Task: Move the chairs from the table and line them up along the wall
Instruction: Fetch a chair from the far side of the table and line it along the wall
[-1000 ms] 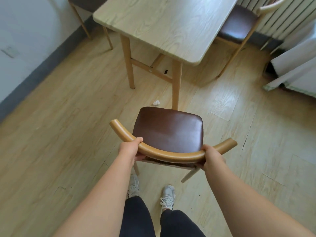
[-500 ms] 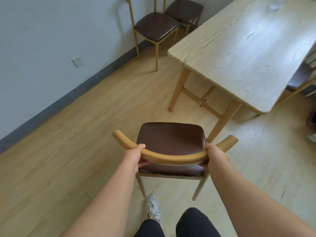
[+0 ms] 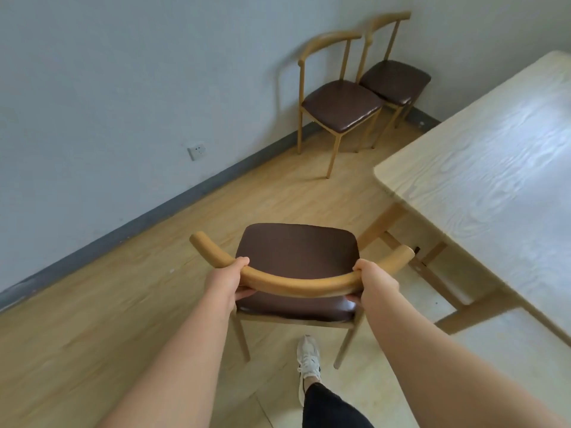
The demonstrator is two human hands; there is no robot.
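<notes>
A: The carried chair (image 3: 296,267) is held by its curved backrest (image 3: 296,284), with the brown seat pointing away from the person. The left hand (image 3: 227,281) is closed around the left part of the rail, and the right hand (image 3: 375,281) is closed around the right part. Nothing else is held.

B: Where is the chair placed in the room?

A: It is found in the middle of the wooden floor (image 3: 108,304), between the wall (image 3: 123,88) on the left and the table (image 3: 494,168) on the right. Whether its legs touch the floor cannot be told.

B: Which relation is decisive for the coming move?

A: The row at the wall. Two chairs are already lined up there, far and slightly right: the nearer placed chair (image 3: 340,103) and, just beside it, the corner chair (image 3: 394,77). The free place is judged to be on the near side of the nearer one, along the baseboard (image 3: 185,200). The long axis of the backrest now lies across the view, so a turn is probably needed until the back faces the wall.

B: Is there open room?

A: Yes, the floor to the left and ahead is open. The table corner (image 3: 378,174) is near on the right, so the right side should be watched. A power outlet (image 3: 196,151) is seen low on the wall.
</notes>
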